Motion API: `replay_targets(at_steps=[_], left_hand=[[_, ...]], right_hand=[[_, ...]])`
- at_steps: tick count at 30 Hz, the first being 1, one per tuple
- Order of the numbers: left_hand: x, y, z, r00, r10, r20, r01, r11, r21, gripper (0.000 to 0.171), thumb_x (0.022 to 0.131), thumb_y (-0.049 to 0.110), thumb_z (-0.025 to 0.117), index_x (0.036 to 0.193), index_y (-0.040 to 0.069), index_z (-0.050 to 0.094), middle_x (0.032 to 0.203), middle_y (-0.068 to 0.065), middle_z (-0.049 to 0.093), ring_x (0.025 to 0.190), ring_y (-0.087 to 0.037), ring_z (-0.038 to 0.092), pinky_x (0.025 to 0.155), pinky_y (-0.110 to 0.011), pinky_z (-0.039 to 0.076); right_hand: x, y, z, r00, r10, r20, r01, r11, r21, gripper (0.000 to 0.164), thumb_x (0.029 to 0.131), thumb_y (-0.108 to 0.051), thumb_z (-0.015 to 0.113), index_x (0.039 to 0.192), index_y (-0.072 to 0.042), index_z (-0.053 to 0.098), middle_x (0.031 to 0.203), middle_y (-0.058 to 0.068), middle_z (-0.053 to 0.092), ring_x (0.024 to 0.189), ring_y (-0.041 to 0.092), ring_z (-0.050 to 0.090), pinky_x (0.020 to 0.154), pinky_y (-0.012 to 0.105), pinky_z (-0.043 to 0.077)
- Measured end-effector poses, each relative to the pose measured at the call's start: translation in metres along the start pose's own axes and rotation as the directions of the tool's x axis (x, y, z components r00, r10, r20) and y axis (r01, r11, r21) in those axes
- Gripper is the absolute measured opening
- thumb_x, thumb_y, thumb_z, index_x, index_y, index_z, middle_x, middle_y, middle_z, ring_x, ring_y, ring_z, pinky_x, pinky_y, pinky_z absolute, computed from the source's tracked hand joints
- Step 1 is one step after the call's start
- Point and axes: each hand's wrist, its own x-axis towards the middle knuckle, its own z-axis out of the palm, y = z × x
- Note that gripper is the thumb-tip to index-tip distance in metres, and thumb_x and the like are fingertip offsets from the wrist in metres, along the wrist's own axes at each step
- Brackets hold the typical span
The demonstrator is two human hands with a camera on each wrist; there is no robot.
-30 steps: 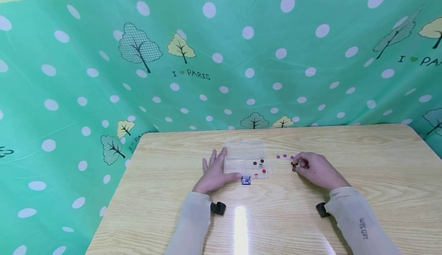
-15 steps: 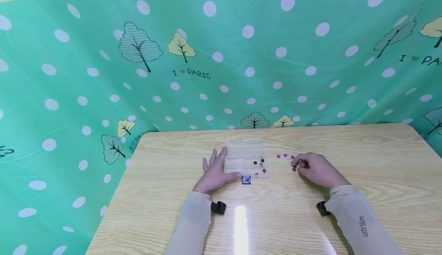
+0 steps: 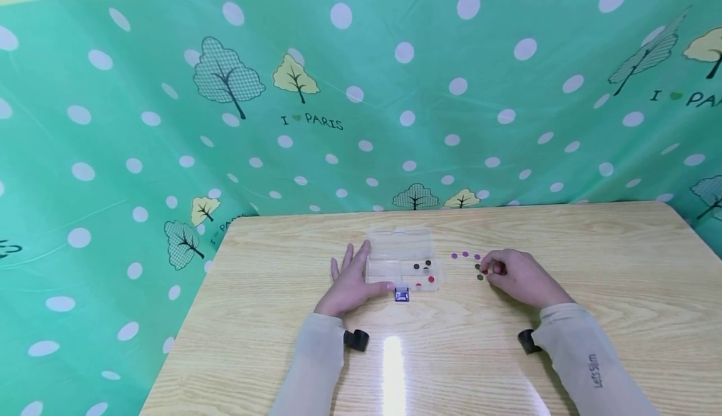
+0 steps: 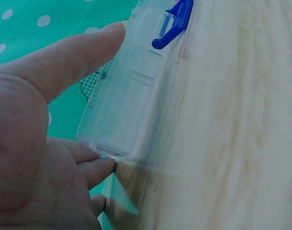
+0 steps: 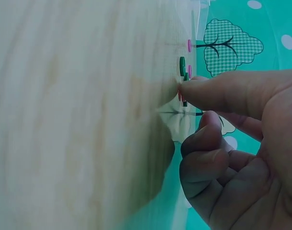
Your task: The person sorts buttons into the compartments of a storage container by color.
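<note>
A clear plastic compartment box (image 3: 385, 269) lies with its lid (image 3: 399, 242) opened back. Black buttons (image 3: 416, 266) sit in its back right compartment, red ones (image 3: 431, 279) in the front right. My left hand (image 3: 351, 286) braces the box, thumb along the front wall and straight fingers at the left end. To the right of the box, my right hand (image 3: 516, 278) has thumb and forefinger at a small red button (image 3: 484, 272), which it seems to pinch; the fingertips partly hide it. Green buttons (image 3: 480, 277) lie beside those fingertips.
Purple buttons (image 3: 465, 254) lie in a row between box and right hand. A blue latch (image 3: 402, 294) sticks out from the box's front. A patterned green cloth (image 3: 316, 146) hangs behind the wooden table (image 3: 451, 353).
The red button has shifted slightly right with my right fingertips, apart from the green buttons. Green buttons beside it show more clearly. My left hand and the box stay put.
</note>
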Motion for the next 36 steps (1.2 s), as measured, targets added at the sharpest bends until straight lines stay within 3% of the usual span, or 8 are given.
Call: replay_targets(at_steps=[36], left_hand=[[-0.0009,0.0013,-0.0007,1.0,0.003,0.0,-0.003,1.0,0.001,0.114,0.077,0.046,0.084,0.162,0.015,0.016,0.166,-0.009,0.019,0.154,-0.025,-0.011,0.114,-0.052,-0.026]], right_hand=[[0.0015,-0.0013,-0.0025,0.997,0.07,-0.006,-0.071,0.997,-0.022,0.004,0.09,-0.009,0.07,0.087,-0.008,0.067,0.075,0.001,0.053,0.07,0.017,0.048,0.063,0.032,0.04]])
